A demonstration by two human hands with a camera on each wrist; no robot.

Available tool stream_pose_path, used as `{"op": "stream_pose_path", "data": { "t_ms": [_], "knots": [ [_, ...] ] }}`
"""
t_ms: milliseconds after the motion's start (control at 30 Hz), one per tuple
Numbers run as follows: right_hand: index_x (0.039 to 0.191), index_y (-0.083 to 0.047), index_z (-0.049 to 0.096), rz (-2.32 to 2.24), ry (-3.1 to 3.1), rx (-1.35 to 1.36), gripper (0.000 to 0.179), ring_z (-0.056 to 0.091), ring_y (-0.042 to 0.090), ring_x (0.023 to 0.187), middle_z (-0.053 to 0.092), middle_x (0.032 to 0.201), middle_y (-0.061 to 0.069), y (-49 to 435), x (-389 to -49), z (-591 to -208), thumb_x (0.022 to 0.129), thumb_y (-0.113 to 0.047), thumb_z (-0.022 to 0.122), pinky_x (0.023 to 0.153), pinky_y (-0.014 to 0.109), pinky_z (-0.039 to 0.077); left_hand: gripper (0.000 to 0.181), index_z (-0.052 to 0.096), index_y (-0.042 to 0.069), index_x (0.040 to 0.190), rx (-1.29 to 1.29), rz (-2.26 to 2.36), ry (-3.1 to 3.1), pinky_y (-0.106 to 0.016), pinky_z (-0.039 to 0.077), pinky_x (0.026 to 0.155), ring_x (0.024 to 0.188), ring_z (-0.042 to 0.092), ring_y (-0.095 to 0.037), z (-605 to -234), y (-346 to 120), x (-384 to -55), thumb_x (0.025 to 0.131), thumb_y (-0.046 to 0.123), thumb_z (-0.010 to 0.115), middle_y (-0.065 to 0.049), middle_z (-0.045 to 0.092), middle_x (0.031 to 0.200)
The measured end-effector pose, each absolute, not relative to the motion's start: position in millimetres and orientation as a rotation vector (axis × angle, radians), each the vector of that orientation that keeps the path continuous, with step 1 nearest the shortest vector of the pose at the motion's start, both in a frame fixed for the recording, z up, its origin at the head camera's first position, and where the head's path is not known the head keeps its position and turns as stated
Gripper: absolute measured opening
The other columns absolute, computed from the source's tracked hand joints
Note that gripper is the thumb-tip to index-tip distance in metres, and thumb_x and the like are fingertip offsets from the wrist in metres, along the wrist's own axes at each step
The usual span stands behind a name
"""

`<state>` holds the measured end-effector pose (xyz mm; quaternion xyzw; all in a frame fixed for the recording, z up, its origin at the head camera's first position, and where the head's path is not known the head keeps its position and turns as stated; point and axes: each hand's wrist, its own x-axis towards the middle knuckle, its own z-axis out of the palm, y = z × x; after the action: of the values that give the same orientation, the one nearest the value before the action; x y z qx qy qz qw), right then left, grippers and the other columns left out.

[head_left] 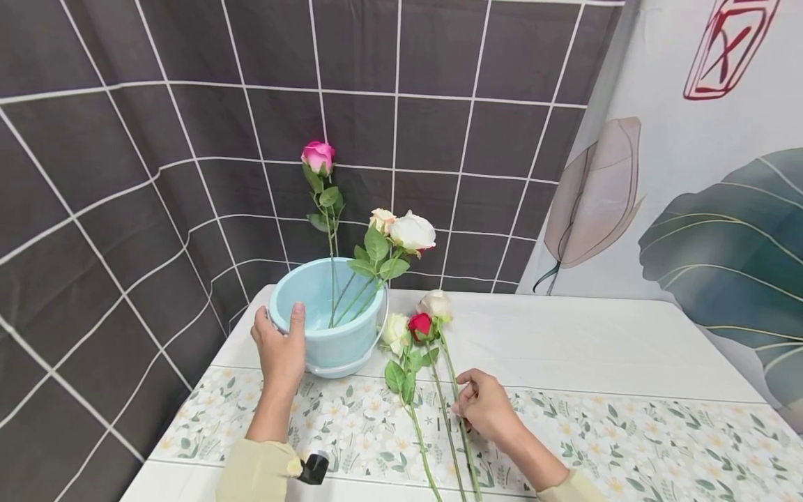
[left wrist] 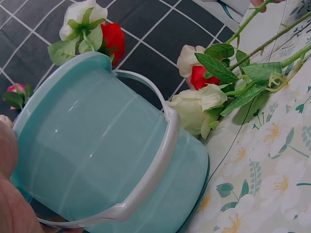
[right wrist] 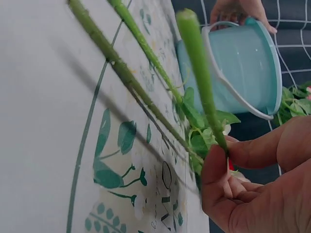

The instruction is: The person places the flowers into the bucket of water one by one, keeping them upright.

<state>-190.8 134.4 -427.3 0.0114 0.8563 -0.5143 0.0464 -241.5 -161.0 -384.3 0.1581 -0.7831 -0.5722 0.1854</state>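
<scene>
Bucket and cut roses on a desk, with two hands at work. The light-blue bucket (head_left: pixel 341 346) stands upright on the desk (head_left: pixel 577 341), which is covered by a white cloth with a printed floral band. Its pale handle (left wrist: pixel 167 141) hangs down against the outer wall. The left hand (head_left: pixel 282 355) grips the bucket's left side, thumb over the rim and the other fingers against the outside.

Within the bucket, a pink rose (head_left: pixel 318 157) rises upright above the rim, while a white rose (head_left: pixel 413 232) and a peach rose (head_left: pixel 382 220) lean out over the right side. The left wrist view also shows a red bloom (left wrist: pixel 114 41) beside the white one.

To the right of the bucket, three roses lie side by side, heads near its wall and stems running toward the person: a cream rose (head_left: pixel 395 332) nearest to it, a red rose (head_left: pixel 421 326) next, and an off-white rose (head_left: pixel 436 305) farthest. The right hand (head_left: pixel 486 411), right of the bucket and nearer the person, pinches the off-white rose's stem (right wrist: pixel 201 73) between thumb and index finger; the right wrist view shows the stem's end lifted off the cloth.

A dark, white-lined backdrop (head_left: pixel 433 132) hangs behind the bucket.
</scene>
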Motion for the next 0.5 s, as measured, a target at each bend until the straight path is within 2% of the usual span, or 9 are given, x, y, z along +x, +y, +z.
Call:
{"op": "stream_pose_path", "data": {
  "t_ms": [233,500],
  "knots": [
    [0.117,0.011,0.053,-1.73,2.543,0.095,0.04,0.051,0.017,0.056,0.055,0.073,0.009,136.0,-192.6,-423.8,0.08,0.016,0.065,0.047,0.03,0.048,0.093,-0.002,0.012,0.155,0.44,-1.605,-2.221,-0.058,0.015,0.115,0.14,0.02,-0.044,-385.3,-161.5,-241.4,0.092,0.067,0.038,-0.021,0.013,0.151],
    [0.124,0.008,0.05,-1.893,2.487,0.141,0.044,0.049,0.017,0.058,0.054,0.077,0.009,135.0,-194.2,-420.0,0.084,0.015,0.064,0.047,0.03,0.047,0.093,-0.002,0.012,0.155,0.436,-1.598,-2.23,-0.057,0.015,0.116,0.141,0.02,-0.043,-385.4,-161.8,-241.5,0.092,0.067,0.038,-0.02,0.012,0.152]
  ]
}}
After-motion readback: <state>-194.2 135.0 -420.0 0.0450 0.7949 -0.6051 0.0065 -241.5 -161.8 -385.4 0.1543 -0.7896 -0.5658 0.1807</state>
